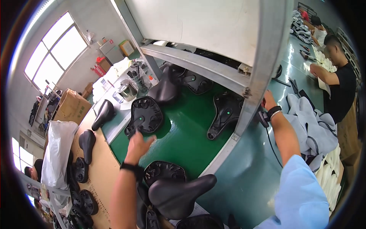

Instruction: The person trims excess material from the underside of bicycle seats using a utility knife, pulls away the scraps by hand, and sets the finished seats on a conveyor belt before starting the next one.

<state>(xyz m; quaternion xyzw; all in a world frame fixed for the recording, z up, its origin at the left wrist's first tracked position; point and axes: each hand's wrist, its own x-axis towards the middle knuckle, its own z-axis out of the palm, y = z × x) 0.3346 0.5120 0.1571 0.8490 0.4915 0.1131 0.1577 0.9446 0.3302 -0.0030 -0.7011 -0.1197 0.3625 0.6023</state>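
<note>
My left hand (139, 147) reaches over the green work surface, thumb spread away from the fingers. Its slightly blurred fingertips are at the narrow nose of an upside-down black bicycle saddle (146, 114); whether they touch it I cannot tell. Beyond the metal post, my right hand (269, 101) is closed round a black corded tool (263, 117), with its fingers partly hidden. A cable hangs from the tool. Another upturned saddle (225, 112) lies left of the post. Closer to me are an upright black saddle (179, 194) and an upturned one (164, 172).
A metal frame (198, 63) with a white panel rises over the green surface. Several saddles line the cardboard (100, 168) at left. Grey fabric pieces (310, 126) are heaped at right. A co-worker (337, 80) sits beyond them. A metal pot (127, 91) stands at the back left.
</note>
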